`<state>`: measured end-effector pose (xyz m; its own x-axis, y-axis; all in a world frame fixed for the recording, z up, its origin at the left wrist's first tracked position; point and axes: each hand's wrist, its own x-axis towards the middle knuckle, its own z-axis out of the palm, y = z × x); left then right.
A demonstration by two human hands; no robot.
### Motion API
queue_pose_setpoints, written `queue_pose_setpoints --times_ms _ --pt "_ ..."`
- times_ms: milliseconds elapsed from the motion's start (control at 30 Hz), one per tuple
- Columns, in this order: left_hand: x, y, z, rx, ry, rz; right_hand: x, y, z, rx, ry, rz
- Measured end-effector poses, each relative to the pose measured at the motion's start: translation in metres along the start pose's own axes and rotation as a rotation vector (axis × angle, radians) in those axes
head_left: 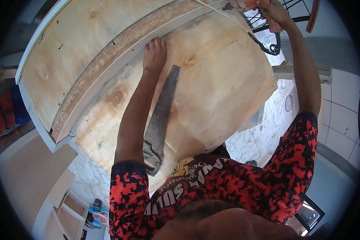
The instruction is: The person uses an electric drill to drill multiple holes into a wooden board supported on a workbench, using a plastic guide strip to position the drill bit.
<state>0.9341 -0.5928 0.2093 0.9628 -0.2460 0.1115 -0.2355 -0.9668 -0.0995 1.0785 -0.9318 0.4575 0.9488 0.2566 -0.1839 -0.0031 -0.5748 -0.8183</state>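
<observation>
My right hand (276, 13) is wrapped around the handle of a red-orange power drill (245, 5) at the top right. The drill's nose points left, at the far end of a long pale wooden strip (179, 23). My left hand (155, 55) bears on this strip near its middle, fingers together and curled over its edge; their tips are partly hidden. Below that hand, a hand saw (164, 108) lies on a large plywood sheet (216, 84), blade pointing away and handle beside my left forearm. Past the strip stands a wooden panel (84, 40) with a pale border.
A thin pale cord (224, 15) crosses the plywood's far right corner. Beyond that corner are a black metal frame (274, 48) and a wooden beam (304, 73). Wooden cabinet parts (64, 208) stand at the lower left, near a blue tool (97, 218) on the floor.
</observation>
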Motion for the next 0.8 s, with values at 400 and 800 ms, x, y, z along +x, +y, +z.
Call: queue_pose_setpoints --times_ms 400,800 --pt "-0.001 0.004 0.021 -0.058 0.135 -0.043 -0.145 0.068 0.038 0.486 0.59 0.061" --pt "-0.014 -0.004 0.023 -0.13 0.188 -0.221 -0.206 0.171 0.166 1.529 0.541 -0.137"
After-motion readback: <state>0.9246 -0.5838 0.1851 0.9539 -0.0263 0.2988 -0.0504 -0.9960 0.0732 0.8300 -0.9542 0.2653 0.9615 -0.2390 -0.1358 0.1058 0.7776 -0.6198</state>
